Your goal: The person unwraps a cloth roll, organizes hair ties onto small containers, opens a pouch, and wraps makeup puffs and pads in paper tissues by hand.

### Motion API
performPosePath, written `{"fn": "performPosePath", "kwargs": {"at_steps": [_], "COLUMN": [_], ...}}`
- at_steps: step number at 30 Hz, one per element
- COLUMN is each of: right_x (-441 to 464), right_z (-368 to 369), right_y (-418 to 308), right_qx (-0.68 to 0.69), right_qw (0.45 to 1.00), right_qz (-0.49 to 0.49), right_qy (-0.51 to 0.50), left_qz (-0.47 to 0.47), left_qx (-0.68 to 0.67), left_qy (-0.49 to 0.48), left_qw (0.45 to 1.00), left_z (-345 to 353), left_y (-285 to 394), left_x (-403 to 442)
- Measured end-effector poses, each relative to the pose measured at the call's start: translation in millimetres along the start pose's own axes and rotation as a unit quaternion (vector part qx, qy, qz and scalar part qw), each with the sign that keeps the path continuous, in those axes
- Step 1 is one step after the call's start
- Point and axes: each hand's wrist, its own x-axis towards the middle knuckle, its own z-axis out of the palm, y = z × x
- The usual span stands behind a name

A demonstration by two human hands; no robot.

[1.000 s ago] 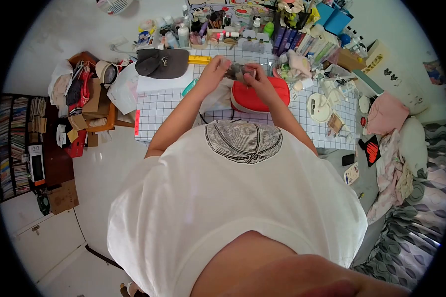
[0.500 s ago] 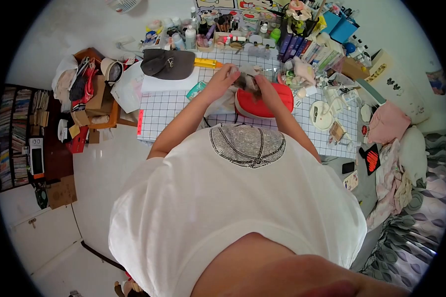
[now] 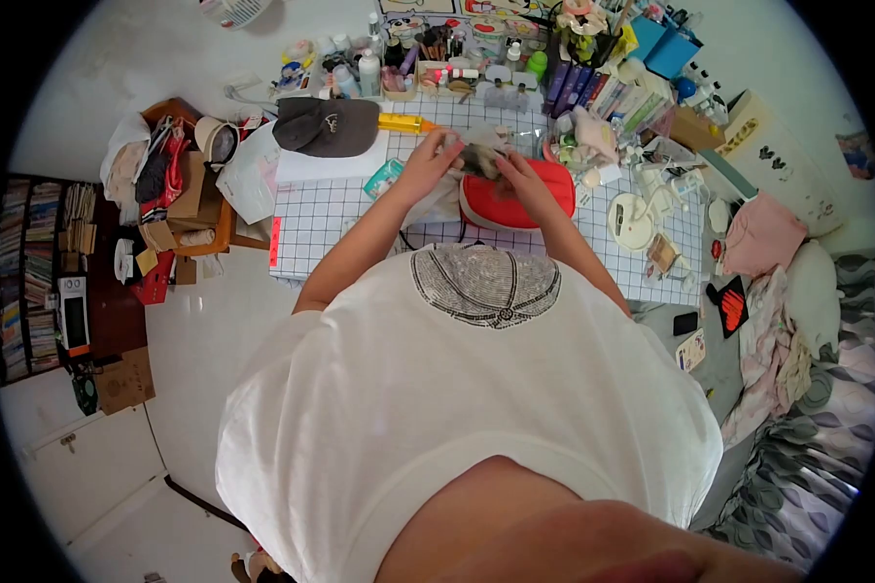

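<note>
Over the table, my left hand [image 3: 436,161] and my right hand [image 3: 523,179] grip opposite sides of a small greyish-brown item with a see-through, plastic-like part [image 3: 479,161]. It is blurred, and its kind cannot be made out. Right under my right hand lies a red zippered case [image 3: 496,206]. A whitish, crumpled piece [image 3: 436,207] lies between my left forearm and the case. Close to my left wrist are a teal-and-white packet [image 3: 384,179] and a yellow tube with an orange tip [image 3: 405,122]. A dark grey cap [image 3: 328,126] rests farther left on a white sheet.
Bottles and brushes [image 3: 437,47] crowd the back of the grid-patterned table [image 3: 321,225]. Books [image 3: 608,95] stand at the back right. A round white stand [image 3: 632,223] is at the right. A chair piled with clothes and boxes [image 3: 190,185] stands left.
The held item has shifted and turned slightly between my hands, now looking lighter and greener. My right hand's fingers have come a little lower. Both hands keep their grip.
</note>
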Motion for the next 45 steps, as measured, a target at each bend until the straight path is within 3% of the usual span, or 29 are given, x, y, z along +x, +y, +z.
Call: {"fn": "performPosePath", "kwargs": {"at_steps": [2,8,11,14,17,20,23,26,29,32,36,39,42,45], "right_x": [1.0,4.8,10.0,6.3,12.4,23.9,34.3,48.8,46.4,58.5,67.2,79.3,88.5,90.4], "right_z": [7.1,-0.1,-4.9,3.6,5.4,0.3,-8.0,-21.5,-22.4,-35.8,-41.9,-50.0,-53.7,-50.9], "right_y": [4.9,1.3,5.5,-0.6,-1.4,11.8,23.1,37.0,13.3,15.4,4.3,18.0,28.8,31.5], "right_qx": [-0.045,-0.022,0.001,0.068,0.087,-0.022,-0.137,-0.21,-0.192,-0.174,-0.187,-0.178,-0.191,-0.197], "right_qw": [0.993,0.996,0.996,0.994,0.991,0.989,0.976,0.959,0.971,0.973,0.973,0.975,0.973,0.972], "right_qz": [-0.11,-0.074,-0.067,-0.078,-0.093,-0.147,-0.168,-0.178,-0.107,-0.111,-0.072,-0.073,-0.078,-0.08], "right_qy": [0.014,-0.045,-0.056,-0.045,-0.043,0.01,-0.001,0.063,0.099,0.107,0.114,0.108,0.1,0.096], "left_qz": [-0.022,-0.021,0.044,0.038,0.059,0.018,0.016,0.015,0.013,0.029,0.081,0.09,0.113,0.077], "left_qx": [0.008,-0.005,-0.048,-0.04,-0.012,-0.164,-0.107,-0.035,0.029,0.049,0.201,0.306,0.338,0.335], "left_qy": [0.007,-0.006,-0.001,0.004,0.101,0.11,0.11,0.145,0.158,0.191,0.274,0.271,0.269,0.257], "left_qw": [1.0,1.0,0.998,0.998,0.993,0.98,0.988,0.989,0.987,0.98,0.937,0.908,0.895,0.903], "left_z": [-2.2,-5.4,-2.4,-2.7,2.0,5.0,-0.6,-6.8,-23.4,-43.2,-67.0,-83.0,-91.9,-99.6], "left_y": [-4.6,-8.7,-10.6,-9.9,-14.2,-22.4,-43.1,-40.2,-49.1,-66.5,-76.9,-98.2,-124.6,-132.8], "left_x": [2.8,4.1,3.6,2.7,7.5,14.1,20.9,32.0,54.0,82.9,122.0,141.0,152.9,157.8]}}
